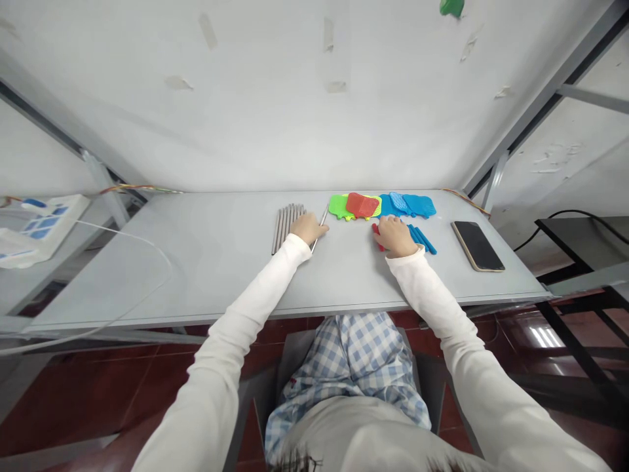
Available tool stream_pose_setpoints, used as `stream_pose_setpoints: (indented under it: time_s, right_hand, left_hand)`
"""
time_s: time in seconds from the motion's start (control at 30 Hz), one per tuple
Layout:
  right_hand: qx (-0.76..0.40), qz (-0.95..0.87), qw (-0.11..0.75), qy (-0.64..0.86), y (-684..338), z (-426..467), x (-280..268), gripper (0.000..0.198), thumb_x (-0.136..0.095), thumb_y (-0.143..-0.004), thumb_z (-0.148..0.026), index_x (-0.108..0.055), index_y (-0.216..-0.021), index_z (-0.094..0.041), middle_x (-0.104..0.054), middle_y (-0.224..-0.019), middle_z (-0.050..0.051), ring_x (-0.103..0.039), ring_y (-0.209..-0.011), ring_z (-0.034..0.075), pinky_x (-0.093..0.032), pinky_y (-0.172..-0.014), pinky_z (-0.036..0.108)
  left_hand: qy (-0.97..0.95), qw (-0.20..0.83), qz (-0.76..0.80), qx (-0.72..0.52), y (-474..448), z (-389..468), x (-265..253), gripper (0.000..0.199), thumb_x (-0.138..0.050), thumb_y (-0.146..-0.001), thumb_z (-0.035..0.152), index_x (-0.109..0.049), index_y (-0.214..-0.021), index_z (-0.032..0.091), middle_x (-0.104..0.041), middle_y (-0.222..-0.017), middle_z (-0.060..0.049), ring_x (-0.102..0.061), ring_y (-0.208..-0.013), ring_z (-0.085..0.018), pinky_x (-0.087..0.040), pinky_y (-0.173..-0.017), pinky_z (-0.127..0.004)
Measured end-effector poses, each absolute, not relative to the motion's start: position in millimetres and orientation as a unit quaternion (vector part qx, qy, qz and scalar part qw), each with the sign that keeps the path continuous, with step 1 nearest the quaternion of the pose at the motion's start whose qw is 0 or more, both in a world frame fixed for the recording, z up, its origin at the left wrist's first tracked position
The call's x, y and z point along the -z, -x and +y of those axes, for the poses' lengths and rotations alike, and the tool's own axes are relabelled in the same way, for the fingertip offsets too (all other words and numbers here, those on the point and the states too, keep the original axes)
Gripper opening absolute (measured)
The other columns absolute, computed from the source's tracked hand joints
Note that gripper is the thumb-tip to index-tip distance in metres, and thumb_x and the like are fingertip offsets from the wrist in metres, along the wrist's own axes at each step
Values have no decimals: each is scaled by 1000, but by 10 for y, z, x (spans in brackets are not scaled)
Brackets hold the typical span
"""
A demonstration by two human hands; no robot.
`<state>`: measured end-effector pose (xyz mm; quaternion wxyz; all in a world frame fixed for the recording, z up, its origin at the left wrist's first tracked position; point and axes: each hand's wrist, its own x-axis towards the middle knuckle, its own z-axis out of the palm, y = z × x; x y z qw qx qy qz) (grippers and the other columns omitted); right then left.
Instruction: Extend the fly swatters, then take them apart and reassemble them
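Observation:
My left hand [308,228] rests on the table with its fingers curled, closed over a thin metal rod [325,214] that slants out past the thumb. Just left of it, several similar metal rods [282,226] lie side by side in a row, partly covered by the hand. My right hand [394,235] is bent down over a group of short coloured sticks, its fingers closed about a red stick [376,229]. Several blue sticks [422,240] stick out on its right side. How the fingertips sit under the palm is hidden.
Behind the hands lie flat, textured pieces: green [338,205], red [362,205] and blue [417,205]. A phone [477,246] is at the right of the grey table [206,262]. A white cable [147,246] crosses the left side, near a white-and-blue device [44,229].

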<state>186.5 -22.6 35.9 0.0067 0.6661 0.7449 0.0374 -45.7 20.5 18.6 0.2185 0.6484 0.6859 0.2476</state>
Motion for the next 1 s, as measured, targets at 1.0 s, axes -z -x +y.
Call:
stream_pose_setpoints:
  time_s: [1.0]
  right_hand:
    - [-58, 822, -238, -514, -1801, 34, -327, 35, -30, -99, -30, -60, -114, -20, -62, -114, 10, -49, -107, 25, -29, -96, 35]
  left_hand:
    - [-311, 544, 376, -682, 363, 97, -39, 11, -57, -75, 24, -53, -84, 19, -64, -72, 0, -68, -73, -14, -52, -90, -37]
